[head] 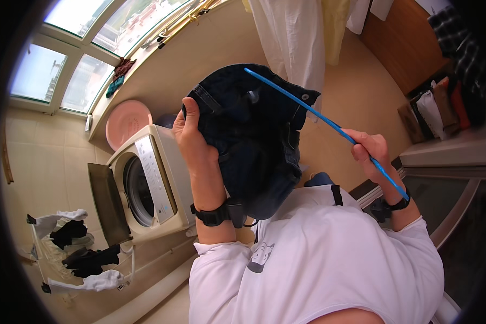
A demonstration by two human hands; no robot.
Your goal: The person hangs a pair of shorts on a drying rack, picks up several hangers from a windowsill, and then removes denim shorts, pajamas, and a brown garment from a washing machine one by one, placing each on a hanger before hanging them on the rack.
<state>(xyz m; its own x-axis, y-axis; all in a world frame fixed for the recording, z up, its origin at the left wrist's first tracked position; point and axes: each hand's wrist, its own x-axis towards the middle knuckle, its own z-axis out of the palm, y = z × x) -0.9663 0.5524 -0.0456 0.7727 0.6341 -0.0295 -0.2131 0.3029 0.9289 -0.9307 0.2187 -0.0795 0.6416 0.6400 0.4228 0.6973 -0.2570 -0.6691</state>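
Observation:
Dark blue denim trousers (251, 141) hang in front of me with the waistband held wide, showing a metal button and a belt loop. My left hand (194, 135) grips the waistband on its left side, thumb up. In my right hand (370, 152) is a thin blue bar (295, 99), which looks like a clothes hanger seen edge-on. Its far end lies over the waist opening; the near end reaches my right wrist. Whether the bar touches the denim I cannot tell. The lower part of the trousers is hidden.
To the left stands a top-loading washing machine (182, 158), lid (109, 202) raised. Behind it leans a pink basin (128, 124). Socks (91, 259) hang on a clip rack at lower left. White cloth (289, 36) hangs ahead. Bags (431, 113) stand at right, near a sliding door (437, 202).

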